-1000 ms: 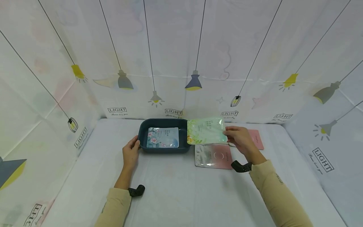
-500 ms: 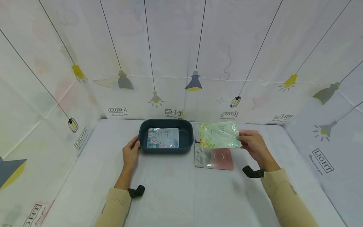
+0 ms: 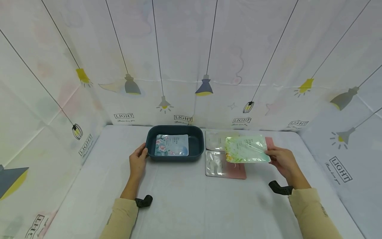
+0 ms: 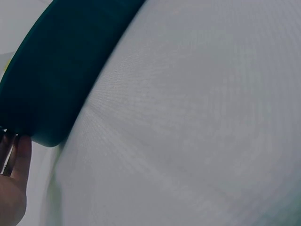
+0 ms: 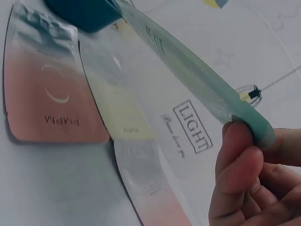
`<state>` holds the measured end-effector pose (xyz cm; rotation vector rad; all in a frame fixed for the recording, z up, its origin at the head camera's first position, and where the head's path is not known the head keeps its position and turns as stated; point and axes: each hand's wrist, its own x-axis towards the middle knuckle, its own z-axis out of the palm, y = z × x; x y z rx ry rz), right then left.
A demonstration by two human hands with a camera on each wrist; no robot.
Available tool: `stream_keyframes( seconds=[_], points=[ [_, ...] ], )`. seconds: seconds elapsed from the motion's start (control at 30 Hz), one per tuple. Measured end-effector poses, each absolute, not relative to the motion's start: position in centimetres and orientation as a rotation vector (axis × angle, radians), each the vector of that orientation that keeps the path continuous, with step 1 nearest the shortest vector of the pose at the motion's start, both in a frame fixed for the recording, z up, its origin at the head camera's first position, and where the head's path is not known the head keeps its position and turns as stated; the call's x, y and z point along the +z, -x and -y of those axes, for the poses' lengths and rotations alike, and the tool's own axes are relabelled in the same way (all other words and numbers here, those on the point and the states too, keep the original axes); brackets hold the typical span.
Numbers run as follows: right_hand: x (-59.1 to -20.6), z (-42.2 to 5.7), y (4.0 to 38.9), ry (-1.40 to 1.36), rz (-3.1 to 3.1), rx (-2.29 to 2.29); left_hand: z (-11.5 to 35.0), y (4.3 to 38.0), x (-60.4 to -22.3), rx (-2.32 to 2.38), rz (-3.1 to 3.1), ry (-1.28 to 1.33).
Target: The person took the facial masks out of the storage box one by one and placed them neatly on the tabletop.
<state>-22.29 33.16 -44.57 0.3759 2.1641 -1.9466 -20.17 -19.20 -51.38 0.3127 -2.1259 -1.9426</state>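
Observation:
My right hand (image 3: 282, 162) pinches the right edge of a pale green face mask sachet (image 3: 246, 149) with a yellow-flowered end. In the right wrist view the green sachet (image 5: 188, 70) is seen nearly edge-on, raised above other sachets. My left hand (image 3: 138, 162) touches the left end of a dark teal rectangular basin (image 3: 173, 158). The left wrist view shows straight fingers (image 4: 22, 157) against the basin's outer wall (image 4: 61, 66). Inside the basin lies a blue floral sachet (image 3: 171, 145).
Right of the basin, a silver-and-pink sachet (image 3: 216, 164) lies in front. Behind it are a silver-and-yellow sachet (image 5: 115, 94) and another pink-ended sachet (image 3: 269, 142), partly covered by the green one. A white cloth (image 3: 179, 199) covers the table; a lamp-printed curtain (image 3: 185, 66) hangs behind.
My right hand has drawn the green sachet rightward and toward me, from beside the basin's right rim to over the other sachets. The left hand and basin have stayed put.

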Motion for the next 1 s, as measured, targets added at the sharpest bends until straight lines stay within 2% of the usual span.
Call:
stream_keyframes(
  seconds=[1.0],
  points=[
    [-50.2,-40.9,21.0,-0.802,-2.098,-1.759,19.3,20.3,-51.6,-1.954,2.109,-0.315]
  ],
)
